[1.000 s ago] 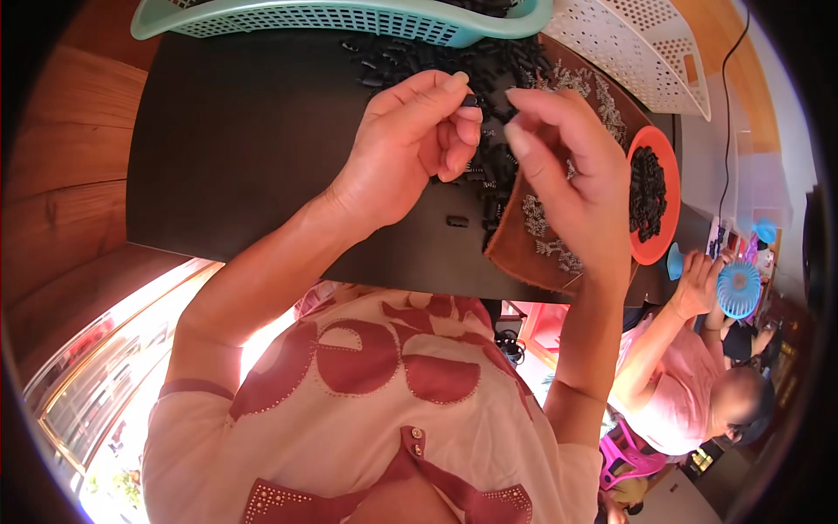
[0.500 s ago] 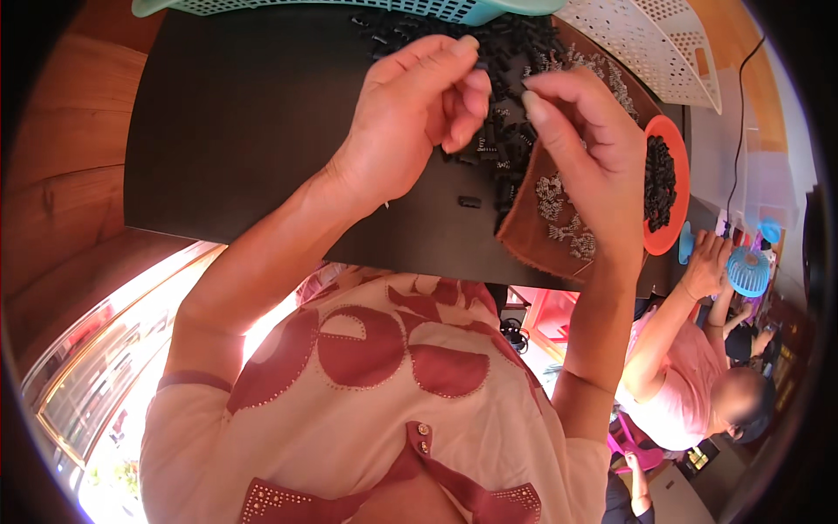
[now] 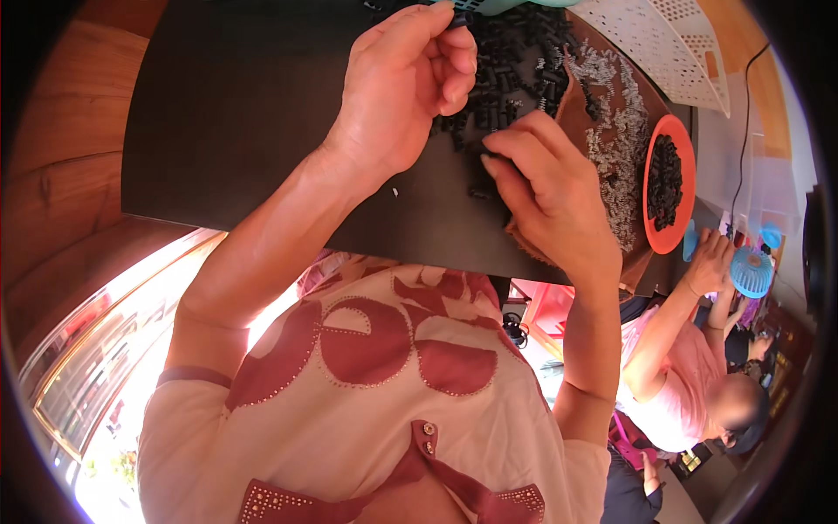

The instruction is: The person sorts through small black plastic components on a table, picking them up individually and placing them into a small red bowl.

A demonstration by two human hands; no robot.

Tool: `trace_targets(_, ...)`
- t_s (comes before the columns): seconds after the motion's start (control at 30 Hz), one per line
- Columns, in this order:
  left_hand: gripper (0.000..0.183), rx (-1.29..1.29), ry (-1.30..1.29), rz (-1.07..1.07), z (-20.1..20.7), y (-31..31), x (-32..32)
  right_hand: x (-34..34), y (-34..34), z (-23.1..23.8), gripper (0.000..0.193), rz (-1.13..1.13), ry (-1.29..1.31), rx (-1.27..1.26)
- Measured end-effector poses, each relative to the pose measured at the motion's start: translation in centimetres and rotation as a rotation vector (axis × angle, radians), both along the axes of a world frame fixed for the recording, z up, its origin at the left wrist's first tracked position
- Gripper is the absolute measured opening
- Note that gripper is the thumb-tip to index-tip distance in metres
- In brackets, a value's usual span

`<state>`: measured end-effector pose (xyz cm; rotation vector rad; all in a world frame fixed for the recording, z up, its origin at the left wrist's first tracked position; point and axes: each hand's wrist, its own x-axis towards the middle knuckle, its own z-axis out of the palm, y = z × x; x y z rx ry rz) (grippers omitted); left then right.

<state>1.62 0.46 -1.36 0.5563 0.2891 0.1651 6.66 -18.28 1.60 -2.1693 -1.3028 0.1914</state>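
My left hand (image 3: 401, 92) is raised over the far part of the dark table, thumb and forefinger pinched on a small black part (image 3: 461, 17). Lower and to the right, my right hand (image 3: 554, 196) is closed, its thumb and fingertips drawn together close above the table. What sits in that pinch is too dark and small to make out. Just below those fingertips lies a single black part (image 3: 478, 192). Beyond both hands spreads a pile of small black parts (image 3: 515, 48). Many metal springs (image 3: 620, 131) lie on a brown cloth (image 3: 572, 105) right of my right hand.
An orange bowl (image 3: 650, 214) of black pieces stands at the table's right edge. A teal basket (image 3: 515, 4) and a white perforated basket (image 3: 650, 57) are at the back. At the right, a person in pink (image 3: 672, 375) sits near a small blue fan (image 3: 751, 271).
My right hand has moved down and left, away from the springs and towards the lone black part. My left hand has risen slightly farther from me, still pinched.
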Motion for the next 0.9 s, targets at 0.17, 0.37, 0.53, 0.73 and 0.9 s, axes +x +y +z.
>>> trace_targets(0.17,0.023,0.032,0.026,0.043,0.3,0.1,0.2,1.1,-1.0,0.4,0.016,0.015,-0.045,0.020)
trace_targets(0.37,0.024,0.004,0.019,0.027,0.8,-0.3,0.5,-0.4,-2.5,1.3,0.017,0.001,0.000,-0.034)
trace_targets(0.53,0.025,-0.018,0.009,0.048,0.9,-0.3,0.4,1.9,-0.6,0.1,0.015,-0.055,-0.047,0.012)
trace_targets(0.73,0.024,-0.012,0.027,0.088,0.6,0.2,0.4,3.0,1.4,-0.2,0.017,-0.016,-0.195,-0.091)
trace_targets(0.9,0.025,0.003,0.024,0.086,0.4,0.4,0.6,1.7,1.3,0.1,0.017,0.008,-0.128,-0.057)
